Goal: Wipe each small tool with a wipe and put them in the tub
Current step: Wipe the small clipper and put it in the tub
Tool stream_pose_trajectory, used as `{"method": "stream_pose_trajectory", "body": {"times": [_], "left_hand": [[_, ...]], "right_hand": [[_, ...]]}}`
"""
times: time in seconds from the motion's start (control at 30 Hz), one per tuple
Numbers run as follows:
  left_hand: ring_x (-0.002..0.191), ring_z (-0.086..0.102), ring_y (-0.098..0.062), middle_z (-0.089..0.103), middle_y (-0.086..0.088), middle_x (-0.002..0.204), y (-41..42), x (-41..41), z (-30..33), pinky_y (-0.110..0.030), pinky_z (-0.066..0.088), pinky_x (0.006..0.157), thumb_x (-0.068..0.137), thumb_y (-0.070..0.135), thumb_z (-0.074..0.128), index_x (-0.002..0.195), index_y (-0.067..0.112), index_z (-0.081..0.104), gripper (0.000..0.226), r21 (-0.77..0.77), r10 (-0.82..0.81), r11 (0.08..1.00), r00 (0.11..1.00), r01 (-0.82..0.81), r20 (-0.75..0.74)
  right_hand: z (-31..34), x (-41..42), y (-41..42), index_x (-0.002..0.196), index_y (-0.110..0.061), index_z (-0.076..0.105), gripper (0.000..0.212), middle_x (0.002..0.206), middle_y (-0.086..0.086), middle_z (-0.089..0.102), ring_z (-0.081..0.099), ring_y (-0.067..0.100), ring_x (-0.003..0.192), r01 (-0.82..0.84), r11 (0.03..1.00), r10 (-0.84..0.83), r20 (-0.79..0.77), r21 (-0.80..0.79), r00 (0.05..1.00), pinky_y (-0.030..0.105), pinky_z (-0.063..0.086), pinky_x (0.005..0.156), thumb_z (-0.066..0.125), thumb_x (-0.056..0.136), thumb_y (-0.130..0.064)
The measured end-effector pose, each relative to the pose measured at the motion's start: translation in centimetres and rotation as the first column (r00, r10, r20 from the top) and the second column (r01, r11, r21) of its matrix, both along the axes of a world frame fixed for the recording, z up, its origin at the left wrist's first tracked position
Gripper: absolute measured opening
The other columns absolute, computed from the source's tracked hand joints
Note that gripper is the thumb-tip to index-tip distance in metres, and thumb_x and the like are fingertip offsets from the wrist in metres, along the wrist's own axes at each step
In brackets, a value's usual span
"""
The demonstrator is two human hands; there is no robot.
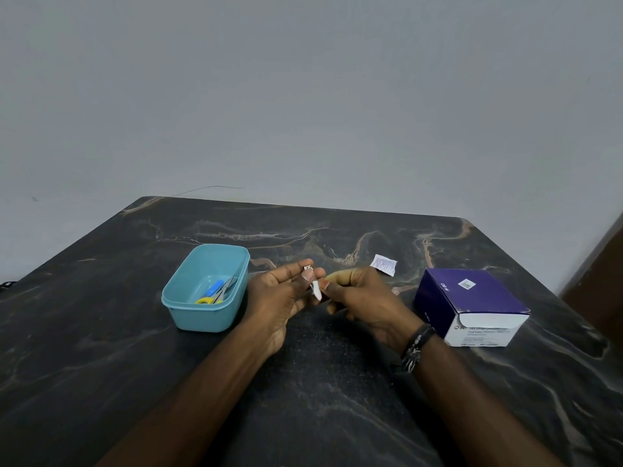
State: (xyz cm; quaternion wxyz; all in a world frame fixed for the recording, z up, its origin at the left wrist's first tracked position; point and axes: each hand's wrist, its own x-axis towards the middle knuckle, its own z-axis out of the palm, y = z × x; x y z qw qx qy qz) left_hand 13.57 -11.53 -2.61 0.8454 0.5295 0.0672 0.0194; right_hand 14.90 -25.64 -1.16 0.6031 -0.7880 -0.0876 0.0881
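My left hand [281, 293] holds a small silver nail clipper [307, 270] between thumb and fingers above the table's middle. My right hand [362, 298] pinches a white wipe [317, 290] against the clipper's lower end. The light blue tub [205, 316] stands just left of my left hand. Inside it lie yellow-handled scissors [215, 295] and a small blue tool [215, 287].
A torn white wipe packet [383, 264] lies behind my right hand. A purple and white box of alcohol swabs [472, 306] stands at the right. The dark marble-pattern table [303, 382] ends against a grey wall; a brown edge shows far right.
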Motion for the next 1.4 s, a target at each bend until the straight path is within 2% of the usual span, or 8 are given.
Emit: {"method": "stream_pose_trajectory", "body": {"times": [0.23,0.37,0.47,0.67,0.9,1.1,1.23,1.4], "left_hand": [[0.088,0.073,-0.021,0.076,-0.009,0.090,-0.06,-0.06,0.00,-0.031,0.060,0.074,0.089,0.003,0.063,0.104,0.002,0.067,0.016,-0.005,0.011,1.000,1.000,-0.011,-0.001],[0.094,0.072,-0.024,0.076,-0.011,0.093,-0.15,-0.05,-0.16,-0.036,0.059,0.082,0.085,0.005,0.067,0.098,0.002,0.071,0.014,0.008,0.015,1.000,1.000,-0.015,-0.027],[0.092,0.071,-0.025,0.076,-0.011,0.093,-0.11,-0.11,0.06,-0.038,0.057,0.084,0.085,0.005,0.066,0.091,0.004,0.072,0.009,-0.002,-0.003,1.000,1.000,0.003,-0.026],[0.090,0.069,-0.020,0.073,-0.012,0.103,0.36,0.03,0.43,-0.033,0.059,0.073,0.089,0.005,0.061,0.092,0.002,0.070,0.011,-0.048,-0.020,0.999,1.000,0.020,-0.005],[0.084,0.072,-0.019,0.077,-0.010,0.090,0.05,0.01,0.10,-0.030,0.058,0.071,0.087,0.007,0.065,0.095,0.005,0.072,0.011,-0.014,-0.088,0.996,0.994,0.087,-0.061],[0.091,0.071,-0.024,0.075,-0.011,0.097,0.08,-0.10,0.25,-0.039,0.058,0.080,0.086,0.010,0.067,0.096,0.006,0.071,0.012,-0.017,-0.034,0.999,0.998,0.033,-0.049],[0.096,0.071,-0.030,0.075,-0.017,0.097,-0.05,-0.15,0.12,-0.042,0.059,0.082,0.084,0.016,0.068,0.095,0.002,0.071,0.018,0.012,-0.050,0.999,0.997,0.051,-0.060],[0.095,0.071,-0.030,0.075,-0.017,0.093,-0.10,-0.16,0.17,-0.040,0.059,0.082,0.086,0.017,0.068,0.093,0.000,0.071,0.018,0.069,-0.017,0.997,0.999,0.020,-0.045]], "right_hand": [[-0.16,-0.05,0.14,0.085,-0.002,0.074,0.015,0.067,0.005,0.067,0.054,0.008,0.053,-0.029,0.999,0.030,-0.009,0.014,1.000,0.015,0.034,0.041,0.067,0.089,-0.015],[-0.10,0.06,0.16,0.085,-0.002,0.074,0.018,0.071,0.014,0.064,0.049,0.012,0.054,0.015,0.997,-0.014,-0.011,0.078,1.000,0.016,0.031,0.041,0.067,0.090,-0.018],[-0.13,0.07,0.08,0.090,0.001,0.073,0.020,0.072,0.006,0.070,0.050,0.007,0.052,-0.033,0.991,0.043,-0.073,0.128,0.996,0.015,0.030,0.040,0.065,0.091,-0.018],[0.11,-0.11,-0.05,0.092,0.005,0.069,0.019,0.082,0.010,0.072,0.050,0.006,0.053,-0.183,0.973,0.207,-0.172,0.142,0.963,0.015,0.029,0.042,0.062,0.092,-0.012],[0.15,0.17,-0.35,0.097,0.005,0.070,0.025,0.078,0.005,0.071,0.047,0.006,0.054,-0.067,0.975,0.090,-0.105,0.210,0.990,0.016,0.027,0.041,0.063,0.091,-0.019],[0.10,-0.10,-0.20,0.096,0.006,0.069,0.023,0.075,0.006,0.070,0.047,0.006,0.052,-0.124,0.981,0.140,-0.102,0.147,0.985,0.014,0.030,0.041,0.063,0.091,-0.015],[0.08,-0.01,0.02,0.092,0.006,0.070,0.025,0.062,0.003,0.063,0.046,0.006,0.051,-0.043,0.993,0.046,-0.024,0.106,0.999,0.015,0.032,0.043,0.065,0.091,-0.018],[0.08,0.01,0.05,0.086,0.001,0.073,0.019,0.061,0.007,0.062,0.047,0.006,0.048,0.010,0.999,-0.011,0.038,0.034,0.999,0.014,0.037,0.043,0.067,0.090,-0.017]]}}
